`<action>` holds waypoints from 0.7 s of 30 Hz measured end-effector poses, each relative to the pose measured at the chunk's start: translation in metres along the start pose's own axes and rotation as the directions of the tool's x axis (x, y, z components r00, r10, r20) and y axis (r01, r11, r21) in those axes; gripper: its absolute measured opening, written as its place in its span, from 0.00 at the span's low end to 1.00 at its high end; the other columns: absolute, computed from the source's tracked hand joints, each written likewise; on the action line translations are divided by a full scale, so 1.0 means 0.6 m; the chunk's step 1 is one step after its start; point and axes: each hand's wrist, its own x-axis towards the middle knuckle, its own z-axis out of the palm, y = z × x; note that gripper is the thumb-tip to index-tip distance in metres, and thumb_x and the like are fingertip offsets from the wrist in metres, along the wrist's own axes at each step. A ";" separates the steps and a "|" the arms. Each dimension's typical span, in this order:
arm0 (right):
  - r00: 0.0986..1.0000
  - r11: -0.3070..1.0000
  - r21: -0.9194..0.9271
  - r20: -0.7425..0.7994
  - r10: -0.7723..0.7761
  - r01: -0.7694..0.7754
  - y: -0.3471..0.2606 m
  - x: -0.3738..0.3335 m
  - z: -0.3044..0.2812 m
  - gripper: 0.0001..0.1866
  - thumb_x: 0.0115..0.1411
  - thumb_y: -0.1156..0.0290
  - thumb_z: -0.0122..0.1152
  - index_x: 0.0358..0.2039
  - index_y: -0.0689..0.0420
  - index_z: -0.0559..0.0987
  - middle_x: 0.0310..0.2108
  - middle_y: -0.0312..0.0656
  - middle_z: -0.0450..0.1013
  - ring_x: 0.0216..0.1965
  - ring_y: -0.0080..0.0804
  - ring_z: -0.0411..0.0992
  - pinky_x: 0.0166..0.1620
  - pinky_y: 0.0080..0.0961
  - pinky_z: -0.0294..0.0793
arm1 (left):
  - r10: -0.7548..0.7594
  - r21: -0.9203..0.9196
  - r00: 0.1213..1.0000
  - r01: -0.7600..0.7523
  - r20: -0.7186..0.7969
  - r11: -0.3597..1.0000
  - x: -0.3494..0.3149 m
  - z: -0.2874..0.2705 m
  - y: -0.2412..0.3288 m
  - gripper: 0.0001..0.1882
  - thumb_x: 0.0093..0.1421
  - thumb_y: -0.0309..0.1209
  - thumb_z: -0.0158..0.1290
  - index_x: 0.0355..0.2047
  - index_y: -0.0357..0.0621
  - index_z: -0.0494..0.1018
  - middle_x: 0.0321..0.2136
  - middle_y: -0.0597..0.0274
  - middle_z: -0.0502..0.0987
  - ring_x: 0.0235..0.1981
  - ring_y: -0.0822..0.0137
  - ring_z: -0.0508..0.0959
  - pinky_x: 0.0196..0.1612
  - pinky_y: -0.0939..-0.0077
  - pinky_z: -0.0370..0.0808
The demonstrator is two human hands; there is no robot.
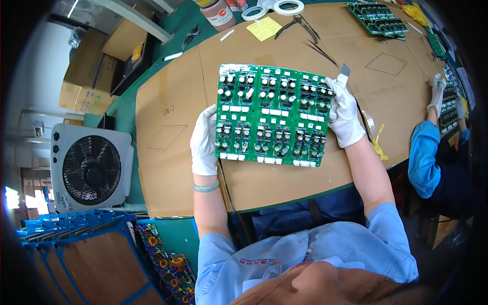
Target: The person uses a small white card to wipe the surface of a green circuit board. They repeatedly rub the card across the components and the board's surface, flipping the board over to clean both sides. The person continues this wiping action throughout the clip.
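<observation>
A green circuit board (258, 114) fills the space between my two hands, held above the cardboard-covered table. Rows of white and black components and white connectors cover its upper face. My left hand (204, 142), in a white glove, is closed on the board's left edge. On the opposite edge, my gloved right hand (346, 119) grips it too. A flat grey blade-like piece (345, 69) sticks up from the fingers of my right hand; its lower part is hidden.
Beyond the board lie cutting pliers (297, 28), tweezers (323, 53), a yellow note (264, 29), tape rolls (288, 6) and a pink bottle (218, 15). More circuit boards (376, 19) sit far right. A fan (92, 168) stands left. On the right, a co-worker's gloved hands (437, 94) hold another board.
</observation>
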 end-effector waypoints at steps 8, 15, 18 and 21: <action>0.809 0.236 -0.804 0.431 -0.400 0.546 0.004 -0.001 0.018 0.29 0.48 0.81 0.60 0.53 0.56 0.74 0.48 0.47 0.75 0.48 0.43 0.74 0.53 0.31 0.72 | 0.117 0.200 0.974 -0.078 -0.191 0.977 -0.013 0.029 -0.037 0.20 0.70 0.42 0.43 0.50 0.38 0.69 0.43 0.62 0.74 0.43 0.74 0.73 0.49 0.79 0.70; 0.955 0.799 -0.545 0.273 -0.116 0.253 0.003 0.007 0.006 0.27 0.55 0.85 0.54 0.57 0.58 0.72 0.44 0.39 0.75 0.26 0.23 0.70 0.29 0.18 0.68 | 0.047 0.035 0.981 -0.042 -0.186 0.999 -0.007 0.004 -0.045 0.13 0.66 0.38 0.50 0.42 0.41 0.71 0.33 0.69 0.74 0.35 0.79 0.72 0.41 0.83 0.70; 0.809 0.565 -0.595 0.523 -0.267 0.571 0.012 0.013 0.009 0.25 0.61 0.83 0.49 0.59 0.58 0.69 0.42 0.32 0.72 0.17 0.11 0.55 0.18 0.13 0.51 | 0.057 0.101 0.972 -0.034 -0.229 0.994 -0.006 -0.004 -0.051 0.13 0.66 0.39 0.50 0.39 0.41 0.73 0.31 0.69 0.74 0.32 0.80 0.72 0.36 0.85 0.70; 0.939 0.734 -0.602 0.309 -0.149 0.314 0.017 0.014 0.018 0.16 0.64 0.72 0.53 0.52 0.57 0.73 0.33 0.32 0.73 0.14 0.14 0.57 0.16 0.13 0.50 | -0.021 0.057 0.950 0.040 -0.311 0.998 -0.005 -0.009 -0.053 0.17 0.70 0.29 0.40 0.54 0.32 0.69 0.45 0.55 0.76 0.46 0.69 0.76 0.49 0.75 0.73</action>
